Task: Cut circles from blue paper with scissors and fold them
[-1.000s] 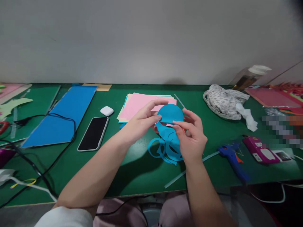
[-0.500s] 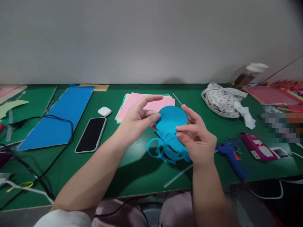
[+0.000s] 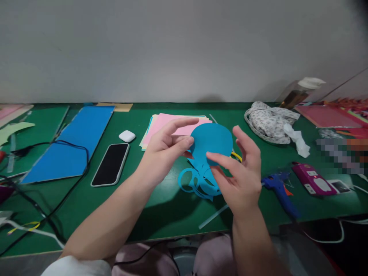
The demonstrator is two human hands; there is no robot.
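A round blue paper disc point(image 3: 212, 140) is held up over the table. My left hand point(image 3: 165, 151) pinches its left edge between thumb and fingers, with the index finger stretched out above. My right hand point(image 3: 240, 172) has its index fingertip on the disc's lower face and the thumb close under it, gripping the lower edge; its other fingers are raised and spread. A yellow curved piece point(image 3: 236, 156), perhaps a scissors handle, shows between the disc and my right fingers, mostly hidden. Below the disc lie blue paper offcuts point(image 3: 186, 180) with round holes.
Behind the disc is a stack of coloured paper point(image 3: 163, 124). A phone point(image 3: 110, 165) and white case point(image 3: 127, 136) lie left, beside a blue board point(image 3: 74, 142) crossed by cables. Right are a blue glue gun point(image 3: 280, 191), purple device point(image 3: 314, 178), cloth bundle point(image 3: 267, 122) and bottle point(image 3: 301, 92).
The disc has turned and shifted slightly up and right. My right hand's fingers have spread and moved right, and the yellow piece has come into view. My left hand is nearly still.
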